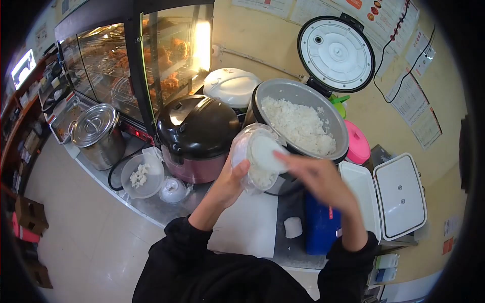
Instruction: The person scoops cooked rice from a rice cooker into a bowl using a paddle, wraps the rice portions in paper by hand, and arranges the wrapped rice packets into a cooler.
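My left hand [233, 175] is closed around a small bowl lined with clear plastic [251, 186], with white rice [261, 178] in it. My right hand [321, 181], partly smeared by motion, grips a flat, rounded white tool [268, 154] that looks like a rice paddle and lies over the rice. Both hands are in front of an open rice cooker [341, 146], whose pot holds a heap of cooked rice [300, 123]. Its lid [337, 52] stands raised behind.
Left of my hands sits a closed dark-lidded cooker [198, 129]. A bowl with some rice [151, 177] and a plastic-wrapped ball [173, 190] lie near the counter edge. To the right are a blue cooler box [317, 222] and its open white lid [400, 197]. A glass food warmer [169, 60] stands behind.
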Demonstrator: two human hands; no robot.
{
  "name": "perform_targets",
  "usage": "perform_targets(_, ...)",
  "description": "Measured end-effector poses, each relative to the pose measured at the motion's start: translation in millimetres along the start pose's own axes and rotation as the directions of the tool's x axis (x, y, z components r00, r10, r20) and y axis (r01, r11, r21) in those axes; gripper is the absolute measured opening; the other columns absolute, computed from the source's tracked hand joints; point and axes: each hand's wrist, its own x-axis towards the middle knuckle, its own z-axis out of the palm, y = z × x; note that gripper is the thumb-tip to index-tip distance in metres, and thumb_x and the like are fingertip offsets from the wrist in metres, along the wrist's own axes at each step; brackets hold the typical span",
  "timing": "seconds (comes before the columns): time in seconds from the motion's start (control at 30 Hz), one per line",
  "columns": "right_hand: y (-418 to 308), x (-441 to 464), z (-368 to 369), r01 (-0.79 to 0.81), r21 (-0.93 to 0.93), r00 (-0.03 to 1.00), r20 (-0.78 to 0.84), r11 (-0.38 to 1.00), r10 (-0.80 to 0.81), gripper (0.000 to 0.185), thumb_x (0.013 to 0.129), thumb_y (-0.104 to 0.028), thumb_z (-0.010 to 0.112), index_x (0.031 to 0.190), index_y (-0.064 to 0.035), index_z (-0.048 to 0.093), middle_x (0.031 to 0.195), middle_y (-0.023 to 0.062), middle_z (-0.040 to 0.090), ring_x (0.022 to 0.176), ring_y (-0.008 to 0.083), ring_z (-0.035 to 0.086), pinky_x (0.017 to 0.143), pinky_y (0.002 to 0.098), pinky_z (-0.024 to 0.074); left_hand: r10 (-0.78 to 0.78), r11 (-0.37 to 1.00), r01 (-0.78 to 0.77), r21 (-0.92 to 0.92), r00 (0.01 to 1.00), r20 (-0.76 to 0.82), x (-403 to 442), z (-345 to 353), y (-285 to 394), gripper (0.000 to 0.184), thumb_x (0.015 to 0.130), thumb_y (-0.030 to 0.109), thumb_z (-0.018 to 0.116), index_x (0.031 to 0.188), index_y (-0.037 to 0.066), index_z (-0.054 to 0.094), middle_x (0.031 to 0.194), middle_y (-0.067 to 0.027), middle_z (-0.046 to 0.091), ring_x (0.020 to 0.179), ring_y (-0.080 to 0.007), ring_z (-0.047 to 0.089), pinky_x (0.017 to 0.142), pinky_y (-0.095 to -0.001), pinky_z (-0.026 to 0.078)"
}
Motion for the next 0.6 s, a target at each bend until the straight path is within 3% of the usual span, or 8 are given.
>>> perform_targets(0.13,6,10,-40,-0.358,0.527,0.922,0.068,0.771,0.382,0.038,0.097,-0.033,0.04,0.125,-0.0135,0.057,0.062,-0.0096,0.027,0.055,0.0013,0.025,0.049,0.0155,0.0251,-0.058,0.975,0.046,-0.219,0.997,-0.052,-6,-5,-11,0.088,0.08,0.064,0.053,0.142,0.01,0.023,0.139,-0.0091,0.037,0.126,-0.0218,0.041,0.102,-0.0387,0.037)
perform_targets(0.2,37,20,-42,-0.3,0.396,0.925,-0.101,0.868,0.366,0.038,0.097,-0.033,0.041,0.124,-0.0133,0.058,0.064,-0.0058,0.038,0.058,0.0058,0.037,0.056,0.0194,0.0333,-0.068,0.96,0.046,-0.276,0.995,-0.072,-13,-6,-14,0.085,0.082,0.068,0.044,0.141,0.01,0.026,0.14,-0.0091,0.037,0.127,-0.0241,0.04,0.103,-0.0412,0.035)
perform_targets(0.23,56,26,-38,-0.278,0.322,0.92,-0.182,0.905,0.348,0.037,0.097,-0.033,0.041,0.123,-0.0131,0.059,0.065,-0.0039,0.044,0.06,0.008,0.042,0.059,0.0214,0.0374,-0.067,0.962,0.044,-0.268,0.995,-0.077,-17,-6,-16,0.084,0.082,0.069,0.039,0.141,0.011,0.027,0.141,-0.0091,0.037,0.128,-0.0259,0.039,0.104,-0.0431,0.034)
perform_targets(0.27,83,33,-27,-0.201,-0.035,0.907,-0.384,0.979,0.173,0.036,0.096,-0.031,0.042,0.122,-0.0127,0.06,0.073,-0.0002,0.049,0.068,0.013,0.047,0.066,0.0251,0.0388,-0.071,0.964,0.048,-0.26,0.994,-0.083,-23,-6,-19,0.084,0.083,0.071,0.034,0.141,0.011,0.028,0.142,-0.0091,0.036,0.129,-0.0277,0.038,0.106,-0.045,0.032)
perform_targets(0.33,118,39,-1,-0.167,-0.706,0.803,-0.502,0.688,-0.32,0.033,0.095,-0.029,0.043,0.118,-0.012,0.061,0.088,0.0073,0.06,0.086,0.0229,0.056,0.081,0.0325,0.0417,-0.106,0.943,0.077,-0.323,0.992,-0.073,-34,-2,-24,0.084,0.083,0.072,0.034,0.141,0.012,0.028,0.142,-0.0091,0.035,0.129,-0.0275,0.037,0.106,-0.0456,0.031)
perform_targets(0.43,73,21,38,-0.219,-0.509,0.708,-0.67,0.833,-0.224,0.027,0.093,-0.022,0.048,0.112,-0.0096,0.064,0.112,0.0141,0.059,0.111,0.0336,0.048,0.098,0.0398,0.0323,-0.139,0.926,0.108,-0.363,0.989,-0.059,-46,2,-30,0.086,0.081,0.073,0.034,0.141,0.012,0.028,0.143,-0.0093,0.034,0.13,-0.0274,0.036,0.107,-0.0462,0.03)
perform_targets(0.5,47,-2,77,-0.011,-0.115,0.658,-0.749,0.993,-0.079,0.021,0.09,-0.007,0.05,0.106,-0.004,0.064,0.105,0.0131,0.061,0.099,0.0275,0.056,0.09,0.0342,0.0398,-0.171,0.912,0.132,-0.389,0.983,-0.066,-59,6,-36,0.089,0.08,0.075,0.035,0.142,0.012,0.027,0.143,-0.0097,0.034,0.129,-0.0277,0.037,0.107,-0.0464,0.029)
perform_targets(0.6,33,-44,165,0.03,0.571,0.671,-0.62,0.821,0.407,0.035,0.097,-0.02,0.041,0.128,-0.0035,0.048,0.119,0.0092,0.056,0.108,0.0199,0.054,0.096,0.0298,0.0386,-0.24,0.906,0.192,-0.377,0.967,-0.085,-87,5,-56,0.092,0.078,0.077,0.035,0.142,0.011,0.026,0.143,-0.0103,0.034,0.129,-0.028,0.037,0.107,-0.0458,0.028)
